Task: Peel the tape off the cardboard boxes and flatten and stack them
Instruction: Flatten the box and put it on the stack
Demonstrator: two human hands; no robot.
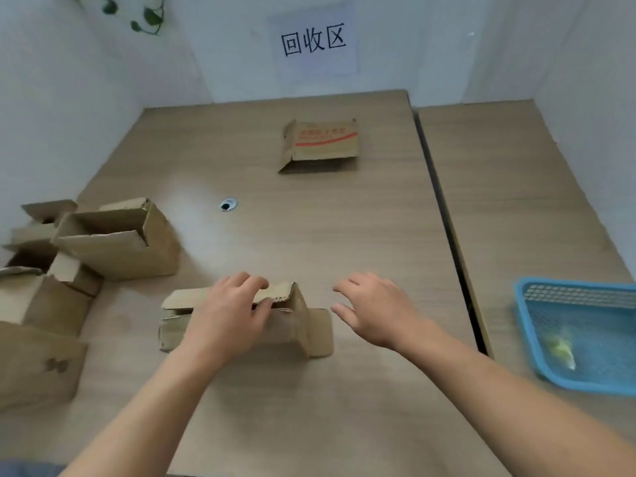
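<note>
Item under work: a small box (318, 333) is lying on its side near the front edge of the table (309, 228), roughly midway along it. The left hand (230, 315) is gripping its upper flap, fingers (241, 280) curled over the torn edge with the thumb pressing from beneath, apparently to pull the flap open or to steady the box for collapsing. The right hand (375, 311) is hovering just beside the box's right end flap, fingers spread apart and holding nothing, likely readying to catch that flap.

No tape is showing on the visible faces; blur is limiting certainty.

A flattened box (321, 146) is lying toward the far edge, below a wall sign (313, 41), and is probably serving as the base of the stack. Several open boxes (117, 249) are waiting along the left edge, not yet flattened. A blue basket (581, 296) is sitting at the right edge on the adjoining surface, holding a crumpled wad (561, 349), seemingly discarded tape.
</note>
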